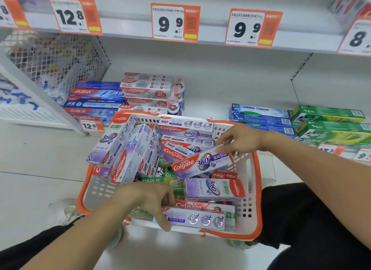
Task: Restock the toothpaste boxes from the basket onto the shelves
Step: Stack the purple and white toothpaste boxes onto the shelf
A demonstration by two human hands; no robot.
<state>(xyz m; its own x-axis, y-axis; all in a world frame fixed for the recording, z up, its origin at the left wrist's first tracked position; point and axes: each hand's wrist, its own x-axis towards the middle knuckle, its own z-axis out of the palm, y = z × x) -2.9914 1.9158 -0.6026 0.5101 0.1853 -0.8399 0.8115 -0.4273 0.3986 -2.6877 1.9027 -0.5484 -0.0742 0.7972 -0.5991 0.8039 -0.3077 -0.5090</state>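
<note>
A white basket with an orange rim (258, 191) stands on the floor in front of me, full of several purple-and-red Colgate 360 toothpaste boxes. My right hand (240, 139) pinches the right end of one Colgate 360 box (200, 163) that is tilted up above the pile. At the basket's near edge my left hand (149, 199) grips the left end of another Colgate box (200, 218). Green Darlie boxes (158, 180) lie under the pile. The bottom shelf (208, 101) behind the basket holds stacked boxes at both sides.
Blue and red-white Colgate boxes (96, 103) are stacked on the shelf's left, blue boxes (261, 117) and green boxes (329, 123) on its right. Orange price tags (174, 22) hang from the upper shelf edge. A wire mesh panel (54, 58) stands at left. My knees flank the basket.
</note>
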